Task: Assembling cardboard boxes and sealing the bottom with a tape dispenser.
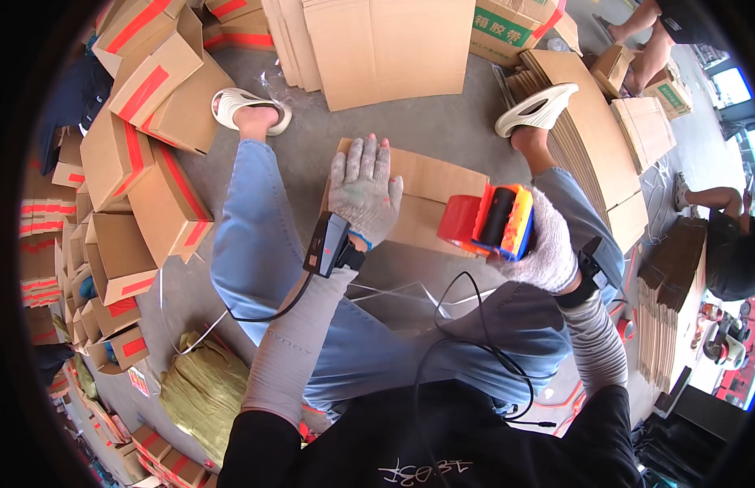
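Observation:
Between my legs lies a brown cardboard box [434, 175], its long flaps folded flat on the side I can see. My left hand [365, 195], in a grey knit glove, rests on its left part with the fingers stretched out and pointing away from me. To the right, my gloved right hand [550, 250] grips a tape dispenser [501, 221] with an orange and blue frame, a black roller and a roll of red tape. The dispenser is held at the box's right end; whether its tape touches the cardboard cannot be made out.
Boxes sealed with red tape [137, 167] are piled along the left. Flat cardboard sheets [389, 49] stand ahead, and more flattened stacks [585, 122] lie to the right. A green sack [202, 390] is at lower left. Black cables [475, 342] cross my lap. Other people sit at far right.

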Available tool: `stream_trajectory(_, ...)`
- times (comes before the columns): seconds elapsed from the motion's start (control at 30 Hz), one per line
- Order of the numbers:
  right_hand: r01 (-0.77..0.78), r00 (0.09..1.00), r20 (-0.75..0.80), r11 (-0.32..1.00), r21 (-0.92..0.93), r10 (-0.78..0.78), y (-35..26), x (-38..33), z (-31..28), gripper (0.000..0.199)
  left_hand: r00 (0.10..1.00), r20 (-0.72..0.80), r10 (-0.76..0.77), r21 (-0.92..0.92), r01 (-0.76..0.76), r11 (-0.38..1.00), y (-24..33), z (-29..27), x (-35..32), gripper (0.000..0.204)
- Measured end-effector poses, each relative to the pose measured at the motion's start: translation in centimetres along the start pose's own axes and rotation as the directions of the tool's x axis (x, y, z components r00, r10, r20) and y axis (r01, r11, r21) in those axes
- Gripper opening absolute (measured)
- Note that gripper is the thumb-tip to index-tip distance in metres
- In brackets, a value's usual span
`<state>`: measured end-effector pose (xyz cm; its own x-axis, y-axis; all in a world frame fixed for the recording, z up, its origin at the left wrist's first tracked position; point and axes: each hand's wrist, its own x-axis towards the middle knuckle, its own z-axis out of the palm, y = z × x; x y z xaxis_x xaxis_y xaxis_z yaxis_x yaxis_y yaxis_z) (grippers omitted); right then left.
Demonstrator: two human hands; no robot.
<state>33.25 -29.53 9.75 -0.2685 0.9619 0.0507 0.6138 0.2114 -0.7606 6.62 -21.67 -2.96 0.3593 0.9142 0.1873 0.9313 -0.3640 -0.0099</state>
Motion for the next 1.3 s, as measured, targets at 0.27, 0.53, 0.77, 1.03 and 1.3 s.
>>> stream_trajectory(0.27,0.005,0.992,0.124,0.994,-0.111,0.009,0.6,5.1,0.9,0.08,0.999,-0.032,0.001,-0.058,-0.003,0.998,-0.3,0.3,0.0,0.063)
stream_trajectory(0.53,0.041,0.988,0.156,0.974,-0.222,-0.006,-0.3,5.7,2.2,0.074,0.792,0.571,-0.217,-0.532,0.156,-0.832,2.2,-4.2,-1.5,0.057)
stream_trajectory(0.77,0.077,0.986,0.167,0.95,-0.302,-0.027,-1.4,5.9,3.1,0.072,0.878,0.443,-0.184,-0.755,0.254,-0.604,6.9,-5.1,-2.0,0.039)
stream_trajectory(1.03,0.041,0.986,0.166,0.94,-0.34,0.017,-2.2,5.7,2.8,0.071,0.723,0.658,-0.213,-0.291,-0.017,-0.957,4.7,-6.3,-2.3,0.062)
stream_trajectory(1.3,0.108,0.989,0.133,0.931,-0.348,-0.065,-1.6,5.3,3.0,0.071,0.745,0.649,-0.154,-0.394,0.155,-0.906,6.1,-8.2,-2.7,0.031)
